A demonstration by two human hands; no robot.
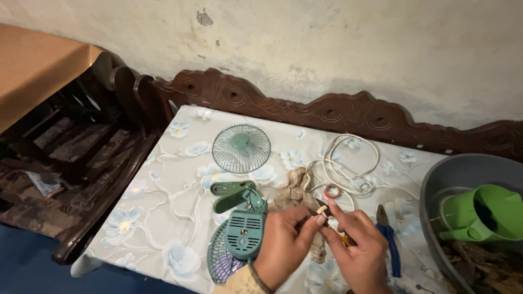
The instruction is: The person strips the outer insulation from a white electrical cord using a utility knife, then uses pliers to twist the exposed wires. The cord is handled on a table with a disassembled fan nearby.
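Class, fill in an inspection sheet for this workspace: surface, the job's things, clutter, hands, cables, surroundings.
Surface: floral cloth covering a flat top.
Job's things: small wire end pinched between both hands; teal fan body beside them.
Clutter: fan grille, green clip, rag, tape roll, blue-handled pliers.
Hands: left hand and right hand meet, fingertips closed on the wire.
Cables: white cord coiled loosely.
Surroundings: carved wooden frame, grey tub holding green jug, stained wall.
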